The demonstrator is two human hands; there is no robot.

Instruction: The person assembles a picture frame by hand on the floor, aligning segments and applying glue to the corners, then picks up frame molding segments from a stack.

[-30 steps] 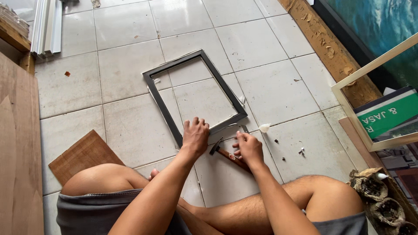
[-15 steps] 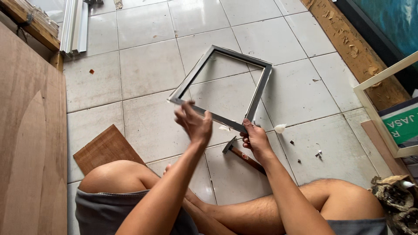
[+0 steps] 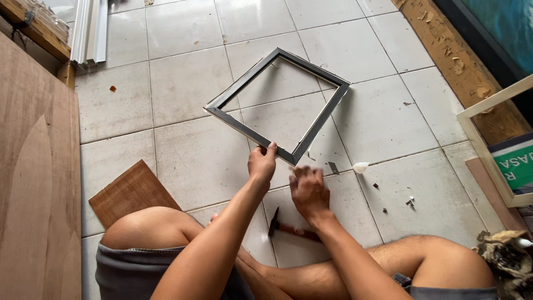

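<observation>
A dark rectangular frame (image 3: 244,130) with a grey inner edge is raised off the tiled floor and turned like a diamond. My left hand (image 3: 262,162) grips its near rail, close to the corner nearest me. My right hand (image 3: 308,190) hovers just below that corner with its back to the camera; it is blurred and its fingers bend toward the frame. A hammer (image 3: 288,228) with a brown handle lies on the tiles under my right wrist. I sit on the floor with my bare knees on either side.
A large plywood sheet (image 3: 39,194) lies along the left, with a small brown board (image 3: 130,191) by my left knee. White metal profiles (image 3: 91,30) lie at the top left. A pale wooden frame (image 3: 488,144) stands at the right. Small scraps (image 3: 361,166) dot the tiles.
The frame has been lifted and rotated from lying flat to a diamond pose. My left hand kept its hold on it. My right hand rose from the hammer toward the frame's near corner.
</observation>
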